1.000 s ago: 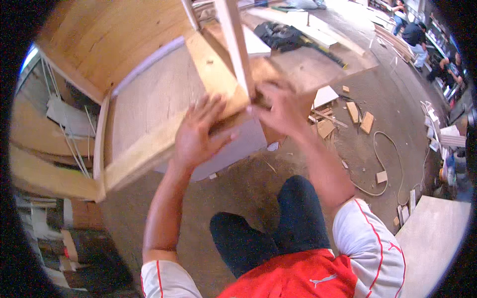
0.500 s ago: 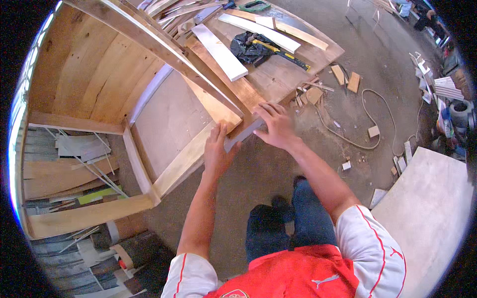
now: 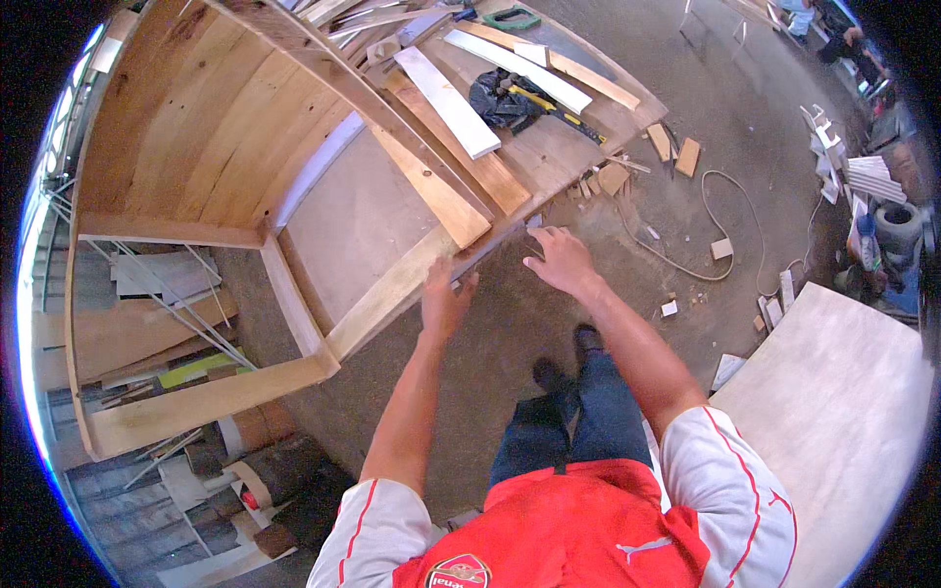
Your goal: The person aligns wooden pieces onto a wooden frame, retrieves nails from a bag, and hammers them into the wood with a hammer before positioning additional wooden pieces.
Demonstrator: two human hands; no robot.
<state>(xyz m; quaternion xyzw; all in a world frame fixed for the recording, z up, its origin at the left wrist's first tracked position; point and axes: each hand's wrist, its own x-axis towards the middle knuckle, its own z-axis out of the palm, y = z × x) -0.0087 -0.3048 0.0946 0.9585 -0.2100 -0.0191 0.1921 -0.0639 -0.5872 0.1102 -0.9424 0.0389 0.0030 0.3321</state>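
Observation:
A large wooden frame (image 3: 392,289) with a planked panel (image 3: 216,132) stands on the left and reaches toward the middle. My left hand (image 3: 449,299) lies against its near rail by the corner, fingertips on the wood and thumb spread apart. A short wooden piece (image 3: 431,191) ends at that corner, just beyond the fingers. To the right, my right hand (image 3: 562,263) is held in the air with fingers spread, holding nothing. It is nearest to the edge of the plywood-topped worktable (image 3: 578,157), apart from the wood.
On the worktable are a white board (image 3: 449,103), a yellow-and-black hammer (image 3: 554,110) over a black plastic bag (image 3: 498,103), and a green-handled saw (image 3: 512,18). Wood offcuts (image 3: 688,157) and a cord (image 3: 701,274) lie on the floor. A large pale sheet (image 3: 833,412) stands right.
My right hand has come off the board end at the corner and moved slightly right, into the air. My left hand remains on the frame's rail. The whole view has shifted a little.

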